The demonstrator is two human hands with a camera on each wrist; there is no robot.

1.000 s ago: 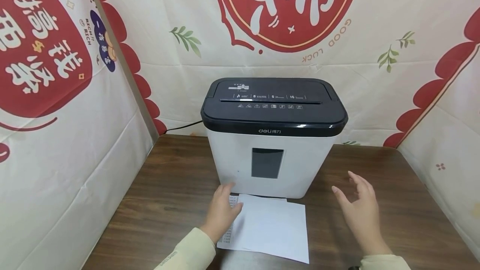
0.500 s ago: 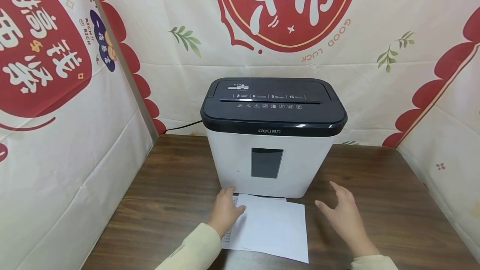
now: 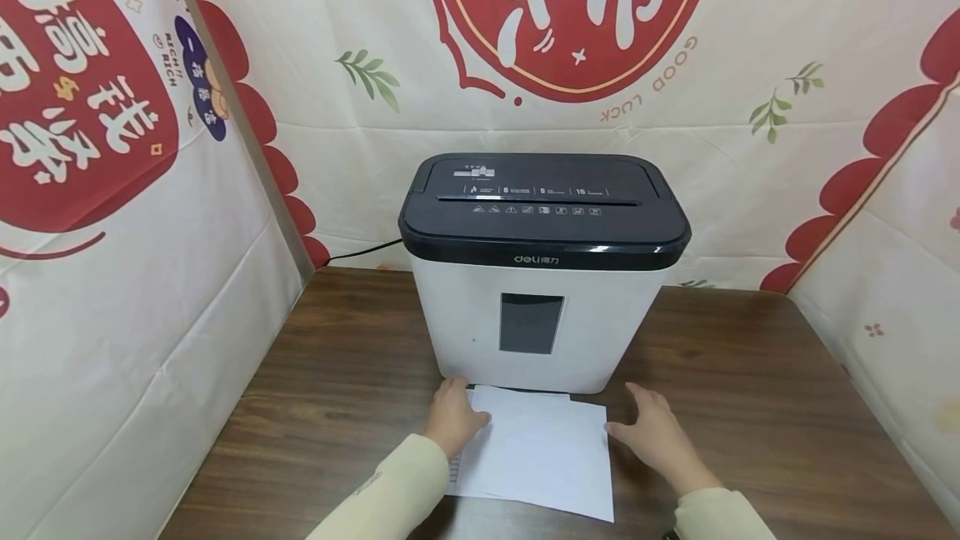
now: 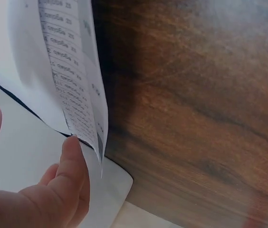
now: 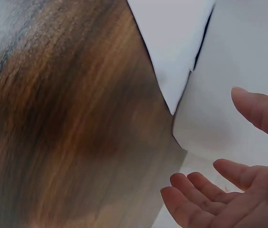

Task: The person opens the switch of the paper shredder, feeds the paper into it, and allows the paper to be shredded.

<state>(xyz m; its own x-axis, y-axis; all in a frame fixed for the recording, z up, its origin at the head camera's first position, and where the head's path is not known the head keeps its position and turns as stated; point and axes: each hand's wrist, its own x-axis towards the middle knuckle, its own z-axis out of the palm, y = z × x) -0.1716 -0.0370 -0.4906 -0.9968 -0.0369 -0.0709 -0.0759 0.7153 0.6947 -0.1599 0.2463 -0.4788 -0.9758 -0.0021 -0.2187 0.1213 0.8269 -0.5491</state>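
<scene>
Paper sheets point(image 3: 540, 452) lie flat on the bench point(image 3: 345, 373) in front of the shredder point(image 3: 543, 280), between your two hands, their far edge close against its base. Your left hand point(image 3: 453, 422) is the nearer one: in the head view it covers part of the stack's left edge, by the far left corner, where a printed sheet point(image 4: 72, 71) shows from under the blank one on top. Its fingers point(image 4: 71, 166) are loosely spread, thumb well apart, pinching nothing; one fingertip overlaps the paper's edge in the wrist view — whether it touches, I cannot tell. Your right hand point(image 3: 657, 440) is just beside the opposite edge, its fingers point(image 5: 185, 206) parted and holding nothing, the thumb turned towards the paper. So the stack lies rightward of your left fingers and leftward of your right ones. Its long axis seems to run side to side, across the space between your hands, though the slanted view leaves that unsure. What matters most, I judge, is how that right thumb lines up with the right edge.
</scene>
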